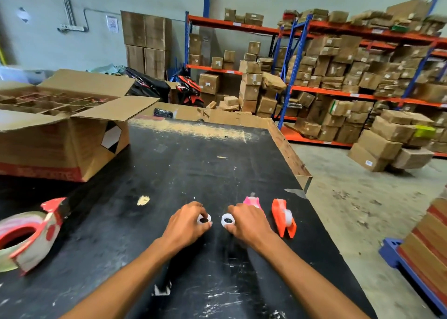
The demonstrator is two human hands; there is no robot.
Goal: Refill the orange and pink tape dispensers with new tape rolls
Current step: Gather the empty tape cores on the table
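Two small white tape rolls lie on the black table [193, 168]. My left hand [186, 224] has its fingers closed around the left tape roll [204, 219]. My right hand [249, 224] grips the right tape roll [227, 220]. The pink tape dispenser [252, 201] sits just behind my right hand, partly hidden by it. To its right lies the orange tape dispenser [283, 218], with a clear roll showing in it.
A large red and white packing tape dispenser [29, 234] lies at the table's left edge. An open cardboard box [60, 134] with dividers stands at the back left. Right of the table are the concrete floor, stacked boxes [387, 147] and a blue pallet [411, 268].
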